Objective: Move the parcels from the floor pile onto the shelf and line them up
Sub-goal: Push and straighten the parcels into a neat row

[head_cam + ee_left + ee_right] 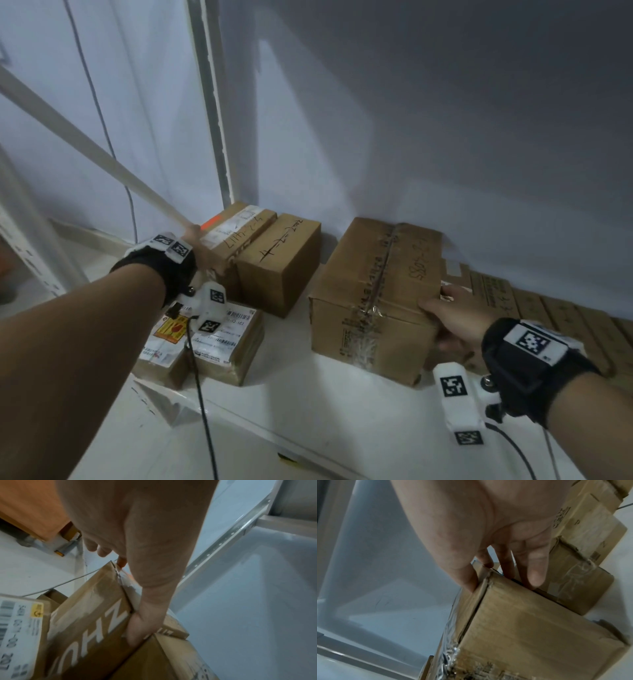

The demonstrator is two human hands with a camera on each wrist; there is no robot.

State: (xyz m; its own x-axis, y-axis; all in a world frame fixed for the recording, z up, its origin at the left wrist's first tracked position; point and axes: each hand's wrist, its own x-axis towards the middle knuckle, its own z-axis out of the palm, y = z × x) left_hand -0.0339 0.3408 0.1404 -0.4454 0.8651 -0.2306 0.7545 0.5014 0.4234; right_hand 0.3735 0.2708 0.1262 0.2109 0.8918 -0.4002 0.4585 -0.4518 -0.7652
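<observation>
The large taped carton (376, 294) rests on the white shelf (291, 394), gripped at its right end by the right hand (448, 318), thumb on top and fingers (537, 566) spread down the end face. The left hand (202, 253) grips the labelled carton (229, 236) at the back left, fingers curled over its top edge.

Risks: sliding the large carton left may jam it against the marked brown carton (279, 260); one-ended pushing may skew it. The flat labelled parcels (205, 339) overhang the shelf's front edge and may fall if knocked. Cartons at right (548, 308) restrict hand clearance.
</observation>
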